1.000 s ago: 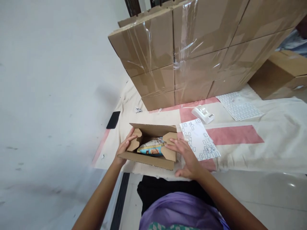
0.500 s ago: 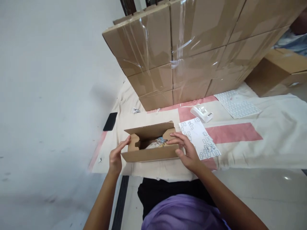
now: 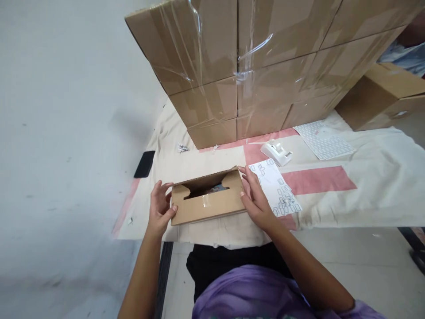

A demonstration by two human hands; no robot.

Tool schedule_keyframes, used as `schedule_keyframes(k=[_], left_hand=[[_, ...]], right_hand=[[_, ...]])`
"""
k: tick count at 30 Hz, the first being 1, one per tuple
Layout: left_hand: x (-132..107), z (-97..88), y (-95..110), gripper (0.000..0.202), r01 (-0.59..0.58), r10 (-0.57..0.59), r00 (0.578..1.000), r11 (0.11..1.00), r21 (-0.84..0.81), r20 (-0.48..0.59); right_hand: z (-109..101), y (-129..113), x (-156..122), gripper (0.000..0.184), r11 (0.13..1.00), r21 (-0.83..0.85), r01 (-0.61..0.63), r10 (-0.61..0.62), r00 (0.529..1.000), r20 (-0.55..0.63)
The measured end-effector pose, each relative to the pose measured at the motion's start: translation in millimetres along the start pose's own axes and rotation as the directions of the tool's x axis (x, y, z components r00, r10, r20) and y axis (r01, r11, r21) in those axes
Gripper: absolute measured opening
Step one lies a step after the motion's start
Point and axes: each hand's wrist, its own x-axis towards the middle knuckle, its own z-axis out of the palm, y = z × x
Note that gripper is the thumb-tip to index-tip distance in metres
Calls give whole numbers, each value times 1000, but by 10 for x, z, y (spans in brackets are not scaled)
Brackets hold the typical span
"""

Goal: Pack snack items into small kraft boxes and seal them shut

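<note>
A small cardboard box [image 3: 189, 212] sits near the table's front edge between my hands. Its near long flap is folded over the top, with a shiny bit of clear tape on it, while the far flap still stands up. Through the gap between the flaps, a bluish and whitish item [image 3: 217, 188] shows inside; its kind is unclear. My left hand [image 3: 160, 208] grips the left end, thumb on the front and fingers at the back corner. Around the right end, my right hand [image 3: 257, 199] has its thumb in front and fingers at the far corner.
Tall stacked cartons [image 3: 206, 102] wrapped in clear film stand behind. Right of the box lie sticker sheets [image 3: 272, 181] and a white tape dispenser [image 3: 277, 153]. Another label sheet [image 3: 323, 141] and an open carton [image 3: 375, 97] are farther right. A black phone [image 3: 144, 164] lies left, by the wall.
The near flap has come over the opening, hiding most of the contents. My right fingers have left the inside of the box for its far right corner; my left hand now grips the left end.
</note>
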Motion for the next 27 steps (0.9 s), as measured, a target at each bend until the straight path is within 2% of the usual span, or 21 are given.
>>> schedule_keyframes(k=[2,5,7,11,13,16,21,24,27], left_hand=[[19,-28,5,67,-38,37,999,998,41,31],[29,-73,98,30,-76,55,991,980,184,119],[22,-84,217,21,-113,51,980,938,327,192],[13,23,532,22,-265,129,958,737,622,256],[12,149,680,23,-317,151,946,608,728,286],[-1,398,821,42,-375,110,923,470,799,369],[-69,789,812,80,-436,53,890,395,809,453],[-104,887,760,83,-434,66,895,357,827,442],[-116,889,734,82,-434,90,898,346,832,431]], right_hand=[[3,42,18,61,999,-16,42,-42,998,-37],[7,113,39,42,995,-30,97,-99,992,-82],[3,152,45,33,989,-57,134,-139,986,-96],[-5,176,43,29,980,-120,158,-169,981,-91],[-4,165,42,29,980,-131,153,-165,982,-92],[-4,142,46,29,980,-133,146,-159,983,-91],[-26,99,22,36,982,-127,136,-145,987,-62],[-39,79,-12,43,986,-121,112,-116,993,-22],[-39,80,-36,42,990,-120,79,-80,997,-1]])
